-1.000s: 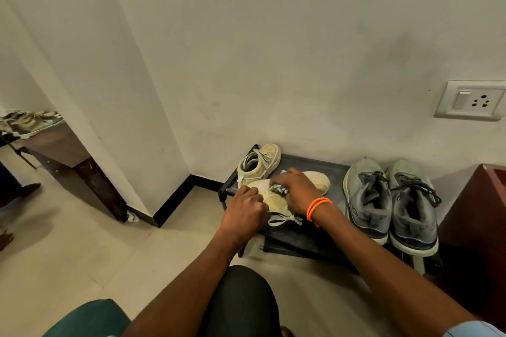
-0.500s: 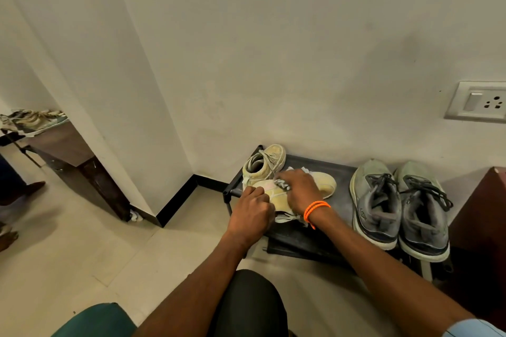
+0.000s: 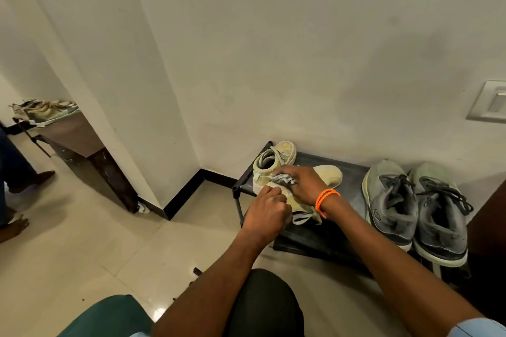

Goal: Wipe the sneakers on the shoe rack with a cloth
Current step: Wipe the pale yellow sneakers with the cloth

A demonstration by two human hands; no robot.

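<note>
A low black shoe rack (image 3: 353,172) stands against the wall. On its left end lie two pale yellow sneakers: one upright at the back (image 3: 276,157), one lying across in front (image 3: 328,174). My left hand (image 3: 267,213) grips the heel end of the front sneaker. My right hand (image 3: 301,182), with an orange band at the wrist, holds a crumpled grey cloth (image 3: 283,178) against that sneaker's upper. A pair of grey sneakers (image 3: 391,200) sits on the rack's right end.
A dark wooden cabinet (image 3: 490,216) stands right of the rack. A wall socket (image 3: 490,101) is above it. At the left a dark bench (image 3: 79,145) carries a worn shoe (image 3: 43,112), and another person's feet (image 3: 16,224) stand on the tiled floor.
My right hand has slid the cloth left along the front yellow sneaker toward its heel end. My left hand keeps its grip. The camera has shifted slightly left.
</note>
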